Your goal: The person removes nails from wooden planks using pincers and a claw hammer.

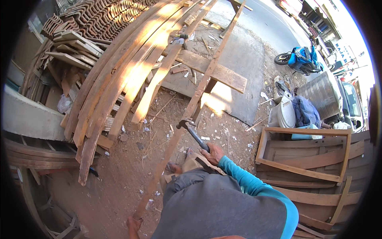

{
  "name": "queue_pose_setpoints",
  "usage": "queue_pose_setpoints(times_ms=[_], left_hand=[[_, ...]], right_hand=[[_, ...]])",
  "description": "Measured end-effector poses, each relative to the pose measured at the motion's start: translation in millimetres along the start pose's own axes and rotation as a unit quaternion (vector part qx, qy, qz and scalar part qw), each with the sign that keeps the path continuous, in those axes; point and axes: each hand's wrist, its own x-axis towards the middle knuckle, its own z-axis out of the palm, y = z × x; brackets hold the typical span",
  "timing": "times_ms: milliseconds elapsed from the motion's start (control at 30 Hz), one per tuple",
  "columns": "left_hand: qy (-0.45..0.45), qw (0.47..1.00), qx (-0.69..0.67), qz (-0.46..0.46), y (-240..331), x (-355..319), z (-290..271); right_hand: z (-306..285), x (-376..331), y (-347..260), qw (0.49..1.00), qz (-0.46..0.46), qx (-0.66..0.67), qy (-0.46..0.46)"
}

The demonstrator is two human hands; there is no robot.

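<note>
A long, narrow wooden batten (159, 171) runs from the lower left up past the middle of the view. Its near end is gripped by my left hand (134, 226), partly cut off by the lower edge. My right hand (214, 154) is closed round the dark handle of a hammer (195, 136). The hammer's head lies over the batten, by its edge; whether it touches the wood I cannot tell. Farther up, the batten crosses a short wide board (217, 71) that acts as a support.
Long planks (119, 75) lie stacked on the left, with roof tiles (91, 20) behind them. On the right are a wooden frame (304, 175), a white bucket (283, 113), a metal drum (321, 95) and a blue motorcycle (302, 59). Wood scraps litter the dirt ground (115, 199).
</note>
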Motion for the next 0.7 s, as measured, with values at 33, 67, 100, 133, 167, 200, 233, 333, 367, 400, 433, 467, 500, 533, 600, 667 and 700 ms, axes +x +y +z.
queue_pose_setpoints(times_ms=[33,67,100,133,167,200,233,333,367,400,433,467,500,533,600,667,700], left_hand=[[-0.003,1.000,0.001,-0.014,3.9,-1.5,3.8],[-0.008,1.000,0.004,-0.027,3.4,-1.5,9.2],[-0.012,0.999,0.005,-0.042,6.8,-3.2,13.8],[-0.015,0.998,0.008,-0.052,9.8,-1.6,16.0],[-0.018,0.998,0.009,-0.060,17.0,-1.8,17.9],[-0.019,0.998,0.009,-0.065,25.0,1.8,17.6],[-0.021,0.998,0.014,-0.065,30.9,5.2,16.5],[-0.023,0.998,0.019,-0.049,65.0,20.1,5.7],[-0.019,0.999,0.018,-0.043,78.1,18.4,0.0],[-0.015,0.999,0.015,-0.043,91.0,13.3,-3.8],[-0.006,0.999,0.007,-0.036,98.6,12.0,-6.7],[-0.011,0.999,0.014,-0.037,88.0,18.0,-1.0],[0.045,0.998,0.036,0.001,70.9,22.9,13.2],[0.101,0.994,0.047,0.013,46.5,-2.5,35.0],[0.031,0.999,0.011,-0.034,72.8,-10.3,21.6],[0.016,0.998,-0.038,-0.052,68.5,12.0,41.8],[-0.015,0.998,-0.054,-0.036,81.5,12.7,28.2]], right_hand=[[-0.8,2.4,3.6,1.000,0.002,0.009,-0.008],[-4.0,2.2,2.3,1.000,-0.009,0.022,-0.006],[-7.2,-0.5,1.9,0.999,-0.016,0.028,-0.006],[-11.7,-0.8,0.4,0.999,-0.023,0.032,-0.008],[-22.7,-3.6,-7.3,0.998,0.014,0.029,-0.062],[-20.0,-3.6,-1.7,0.997,0.007,0.051,-0.050],[-17.8,-3.8,5.0,0.998,-0.003,0.050,-0.032],[-6.8,-1.9,26.0,0.996,-0.005,0.086,0.007],[-5.8,2.7,27.8,0.997,0.027,0.066,-0.006],[-5.0,7.7,30.5,0.997,0.032,0.067,-0.006],[-3.1,12.5,32.2,0.999,0.027,0.037,-0.012],[-2.0,14.3,31.8,0.999,0.023,0.007,-0.022],[-2.4,14.2,30.7,0.998,0.038,0.009,-0.040],[-3.1,13.5,31.8,0.997,0.031,0.002,-0.071],[5.8,13.4,32.4,0.999,-0.029,0.030,-0.020],[2.4,8.5,21.2,0.998,-0.063,0.021,0.010],[2.5,0.8,22.4,0.998,-0.038,0.049,-0.005]])
